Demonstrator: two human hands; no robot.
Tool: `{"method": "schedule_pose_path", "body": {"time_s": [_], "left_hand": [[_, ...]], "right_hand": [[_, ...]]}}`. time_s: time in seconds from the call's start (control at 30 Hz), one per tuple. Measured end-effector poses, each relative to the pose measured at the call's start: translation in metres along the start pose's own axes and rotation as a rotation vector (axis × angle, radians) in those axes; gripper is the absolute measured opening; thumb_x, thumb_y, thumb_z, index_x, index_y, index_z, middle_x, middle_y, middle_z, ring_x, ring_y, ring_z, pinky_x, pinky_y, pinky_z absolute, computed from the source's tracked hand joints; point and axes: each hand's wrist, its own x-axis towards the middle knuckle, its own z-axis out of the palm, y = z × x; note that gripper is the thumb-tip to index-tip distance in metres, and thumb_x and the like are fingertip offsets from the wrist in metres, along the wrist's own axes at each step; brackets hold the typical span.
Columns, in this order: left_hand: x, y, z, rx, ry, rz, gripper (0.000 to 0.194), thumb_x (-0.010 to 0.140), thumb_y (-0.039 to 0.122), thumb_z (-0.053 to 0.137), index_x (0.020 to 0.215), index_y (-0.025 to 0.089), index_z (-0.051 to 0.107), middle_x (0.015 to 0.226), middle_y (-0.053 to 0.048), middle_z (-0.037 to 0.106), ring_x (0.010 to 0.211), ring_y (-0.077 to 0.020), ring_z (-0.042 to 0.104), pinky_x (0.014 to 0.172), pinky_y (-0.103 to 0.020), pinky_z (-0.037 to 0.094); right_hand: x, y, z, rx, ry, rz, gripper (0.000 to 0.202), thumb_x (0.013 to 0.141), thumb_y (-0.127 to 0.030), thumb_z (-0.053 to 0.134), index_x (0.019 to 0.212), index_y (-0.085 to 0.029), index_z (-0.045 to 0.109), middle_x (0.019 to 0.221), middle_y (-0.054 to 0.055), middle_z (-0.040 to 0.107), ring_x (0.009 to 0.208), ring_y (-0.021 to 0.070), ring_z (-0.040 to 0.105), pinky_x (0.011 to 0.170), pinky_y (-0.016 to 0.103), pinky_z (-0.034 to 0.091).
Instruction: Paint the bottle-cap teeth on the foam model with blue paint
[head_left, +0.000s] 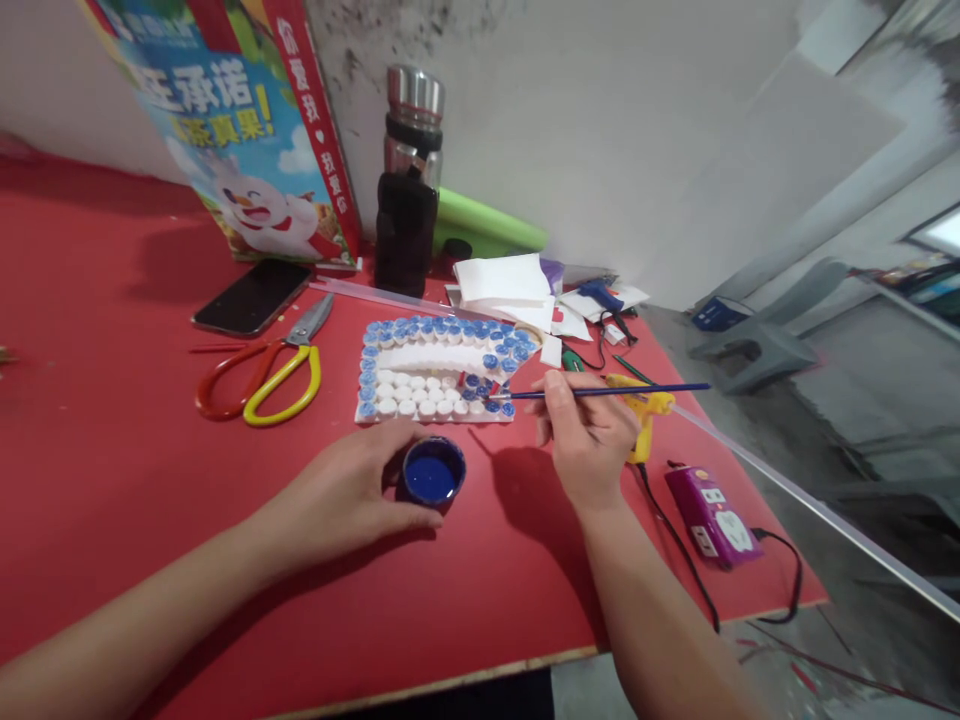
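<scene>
Blind spots, head view.
Tall box (255, 130) cropped above, forearms (660, 600) below. Right hand (589, 435) hides some glue gun (643, 405). Can't tell if brush (600, 391) touches piece (431, 358).

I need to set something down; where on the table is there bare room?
Bare: the stretch left of the phone and scissors, and the front strip between the forearms. Crowded: behind the blue-and-white piece, with bottle and papers, and right, around glue gun and purple box.

Before me, the pale wall (600, 130) bears dark specks; a grey plastic chair (772, 320) stands on the grey floor (795, 440).
</scene>
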Motion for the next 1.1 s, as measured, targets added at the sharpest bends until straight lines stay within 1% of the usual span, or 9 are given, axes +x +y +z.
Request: {"method": "schedule_pose_path", "body": {"time_s": [0.1,0.17,0.3,0.4,0.53,0.67,0.93,1.1], "left_hand": [[0.004,0.001,0.003,0.019,-0.022,0.030,0.050,0.073,0.047,0.091,0.113,0.024,0.070,0.106,-0.005,0.077,0.092,-0.0286,0.072,0.075,-0.036,0.053],[0.004,0.000,0.005,0.011,-0.019,0.058,0.052,0.074,0.046,0.091,0.116,0.025,0.070,0.106,-0.005,0.077,0.091,-0.0274,0.071,0.074,-0.035,0.052],[0.002,-0.006,0.008,0.019,0.013,0.128,0.052,0.078,0.047,0.089,0.121,0.026,0.069,0.111,-0.003,0.076,0.096,-0.0271,0.071,0.080,-0.035,0.052],[0.001,-0.009,0.009,0.038,0.017,0.143,0.052,0.080,0.046,0.089,0.124,0.027,0.068,0.114,-0.003,0.075,0.100,-0.0274,0.071,0.083,-0.037,0.052],[0.001,-0.010,0.008,0.022,-0.006,0.152,0.052,0.080,0.044,0.090,0.124,0.028,0.067,0.113,-0.002,0.075,0.099,-0.0263,0.070,0.081,-0.036,0.051],[0.002,-0.011,0.007,0.003,-0.008,0.164,0.052,0.079,0.042,0.091,0.122,0.027,0.067,0.113,-0.002,0.075,0.097,-0.0258,0.070,0.080,-0.035,0.051],[0.003,-0.013,0.005,-0.027,-0.020,0.206,0.050,0.079,0.040,0.092,0.120,0.027,0.067,0.109,-0.001,0.075,0.092,-0.0237,0.069,0.076,-0.033,0.051],[0.002,-0.014,0.004,-0.050,-0.020,0.205,0.052,0.080,0.040,0.092,0.123,0.027,0.067,0.114,-0.002,0.075,0.098,-0.0245,0.069,0.080,-0.034,0.052]], "right_hand": [[0.000,0.001,0.001,-0.112,-0.061,-0.115,0.022,0.104,-0.029,0.063,0.086,-0.020,0.073,0.069,0.000,0.076,0.048,0.0097,0.063,0.048,0.024,0.047],[0.001,0.001,0.003,-0.136,-0.093,-0.135,0.023,0.104,-0.027,0.063,0.085,-0.020,0.073,0.071,0.002,0.078,0.049,0.0106,0.065,0.047,0.024,0.047],[0.001,0.002,0.008,-0.112,-0.138,-0.074,0.023,0.104,-0.029,0.063,0.088,-0.019,0.075,0.072,0.003,0.079,0.046,0.0112,0.065,0.045,0.025,0.048],[0.000,0.005,0.011,-0.087,-0.146,-0.048,0.023,0.103,-0.028,0.064,0.087,-0.018,0.076,0.072,0.003,0.078,0.043,0.0106,0.064,0.044,0.024,0.048],[-0.001,0.007,0.013,-0.071,-0.150,-0.033,0.021,0.103,-0.027,0.065,0.088,-0.017,0.076,0.075,0.003,0.080,0.042,0.0098,0.064,0.044,0.024,0.048],[-0.002,0.009,0.014,-0.084,-0.151,-0.027,0.020,0.104,-0.027,0.065,0.091,-0.017,0.077,0.072,0.002,0.079,0.041,0.0092,0.063,0.043,0.023,0.047],[-0.003,0.003,0.016,-0.140,-0.128,-0.017,0.022,0.103,-0.031,0.066,0.090,-0.018,0.078,0.066,0.001,0.077,0.041,0.0109,0.064,0.045,0.025,0.051],[-0.005,0.004,0.016,-0.150,-0.136,-0.028,0.022,0.103,-0.031,0.067,0.089,-0.018,0.078,0.071,0.001,0.079,0.041,0.0095,0.063,0.044,0.024,0.051]]}}
